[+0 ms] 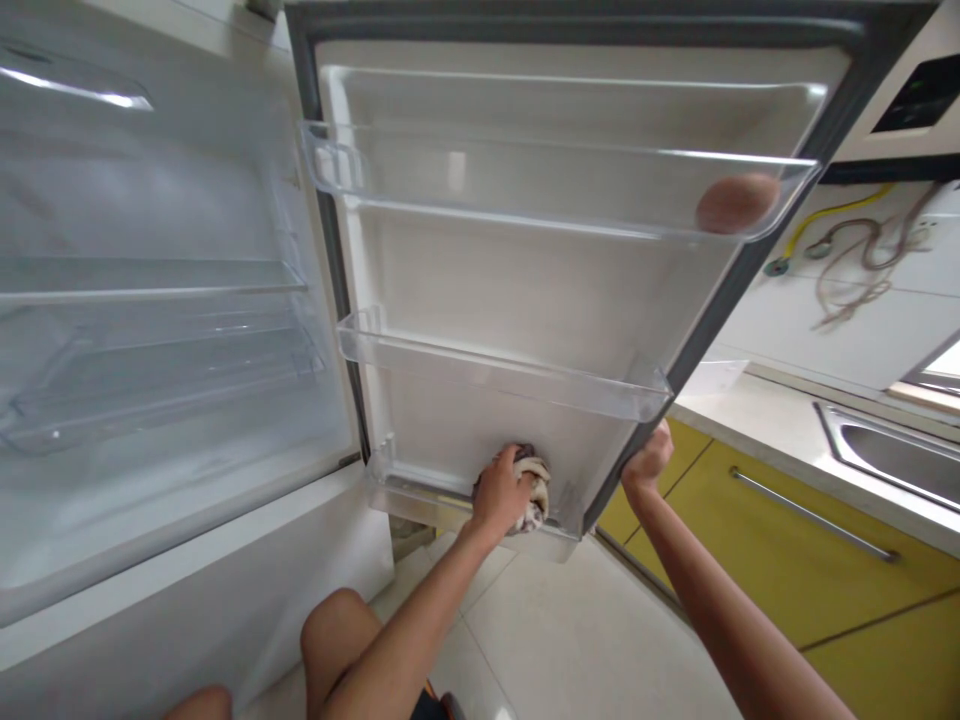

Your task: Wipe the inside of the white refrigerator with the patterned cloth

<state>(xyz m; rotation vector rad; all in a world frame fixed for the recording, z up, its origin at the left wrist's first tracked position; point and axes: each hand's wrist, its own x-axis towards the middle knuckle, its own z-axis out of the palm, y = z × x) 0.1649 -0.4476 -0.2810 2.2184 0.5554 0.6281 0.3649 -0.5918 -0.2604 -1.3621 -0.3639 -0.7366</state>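
Cloth (538,488) sat in my left hand (501,492), low on the open fridge door (517,275)

Left to right: my left fingers were curled onto the cloth, gripping it at the bottom bin (424,508). Cloth bulged out right of them, toward my right hand (649,456); left was nearer, touching. Bunched, no clear long axis. Cream, dark patches, crumpled. Right hand was clasped on the door's outer edge, fingertips hidden.

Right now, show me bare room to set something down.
Bare: the middle bin, between the upper bin and bottom bin, and the countertop between fridge door and sink. Crowded: the bottom bin, where the left hand holds a cloth; the door edge, gripped by the right hand; the upper bin's right end, with a round brown object.
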